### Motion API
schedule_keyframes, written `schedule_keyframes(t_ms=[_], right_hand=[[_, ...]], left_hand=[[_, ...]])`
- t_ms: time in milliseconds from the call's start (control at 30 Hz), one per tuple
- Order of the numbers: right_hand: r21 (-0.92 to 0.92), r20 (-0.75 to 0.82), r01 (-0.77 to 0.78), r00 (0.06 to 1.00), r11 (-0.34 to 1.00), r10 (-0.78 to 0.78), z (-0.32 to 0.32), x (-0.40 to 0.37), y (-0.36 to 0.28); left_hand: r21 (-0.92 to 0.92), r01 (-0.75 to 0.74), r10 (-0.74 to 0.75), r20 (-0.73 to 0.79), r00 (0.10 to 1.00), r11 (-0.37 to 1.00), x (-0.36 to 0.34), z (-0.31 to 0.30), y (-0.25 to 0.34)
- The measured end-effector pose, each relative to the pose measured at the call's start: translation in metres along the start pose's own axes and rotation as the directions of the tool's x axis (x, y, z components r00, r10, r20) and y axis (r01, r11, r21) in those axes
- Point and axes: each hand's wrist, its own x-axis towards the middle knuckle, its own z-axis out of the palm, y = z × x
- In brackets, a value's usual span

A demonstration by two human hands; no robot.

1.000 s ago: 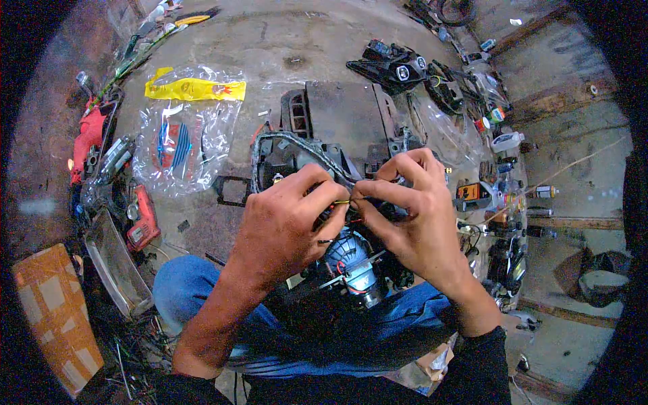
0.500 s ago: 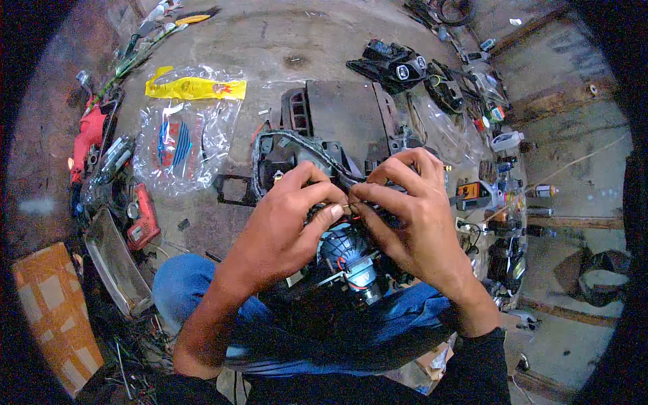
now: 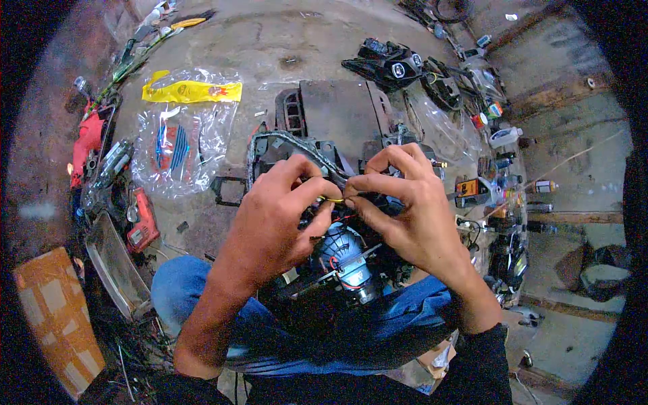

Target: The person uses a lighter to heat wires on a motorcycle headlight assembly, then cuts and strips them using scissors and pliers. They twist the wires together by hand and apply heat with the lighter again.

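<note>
Between the fingertips of my left hand (image 3: 270, 219) runs a thin yellow wire (image 3: 335, 200), which that hand pinches. My right hand (image 3: 412, 206) is closed in a pinch at the wire's other end, fingertips almost touching the left ones. Just below them a silvery-blue projector lamp unit (image 3: 345, 260) with red and black wires lies by my lap. Behind my fingers is a black headlight housing (image 3: 283, 138) with a greyish sealant-covered rim, partly covered by my hands.
A dark flat board (image 3: 337, 108) lies beyond the housing. To the left are a plastic bag (image 3: 185, 145) with a yellow header and a red power tool (image 3: 142, 223). Another headlight assembly (image 3: 388, 66) sits at the back right. Bottles and a boxed item (image 3: 467, 190) line the right side.
My left fingertips have shifted slightly up and left, and more of the yellow wire shows between the hands. The view has moved slightly.
</note>
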Motion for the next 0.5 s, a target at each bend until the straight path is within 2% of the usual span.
schedule_keyframes(t_ms=[100, 200, 500], right_hand=[[-0.001, 0.006, -0.001, 1.0, 1.0, 0.001, 0.001, 0.001, 0.0], [-0.004, 0.011, -0.003, 1.0, 1.0, 0.003, 0.001, 0.002, -0.001], [0.043, 0.058, -0.025, 0.998, 0.999, 0.023, -0.002, 0.005, 0.001]], left_hand=[[0.039, 0.0, 0.002, -0.049, 0.999, 0.999, 0.002, -0.001, 0.001], [0.054, -0.028, 0.03, -0.034, 0.999, 0.998, 0.002, -0.001, -0.001], [-0.088, -0.037, 0.039, 0.014, 0.999, 0.995, 0.0, 0.005, -0.009]])
